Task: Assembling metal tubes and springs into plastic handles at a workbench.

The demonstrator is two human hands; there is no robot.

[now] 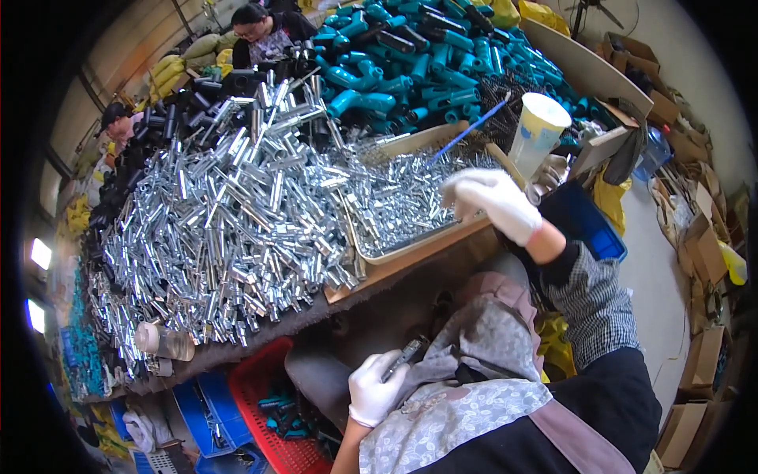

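My left hand (374, 389), in a white glove, is low beside my lap and grips a small grey metal part (407, 351). My right hand (493, 199), also gloved in white, reaches over the right end of a shallow tray (410, 251) filled with small shiny metal pieces (403, 197). Its fingers curl down among the pieces; whether they hold one is hidden. A huge heap of shiny metal tubes (229, 221) covers the table to the left of the tray.
Teal plastic handles (410, 63) are piled at the back, black parts (170, 118) to the far left. A paper cup (537, 130) stands by the tray. A red basket (272, 411) and blue crates (201, 407) sit below. Two other people work across the table.
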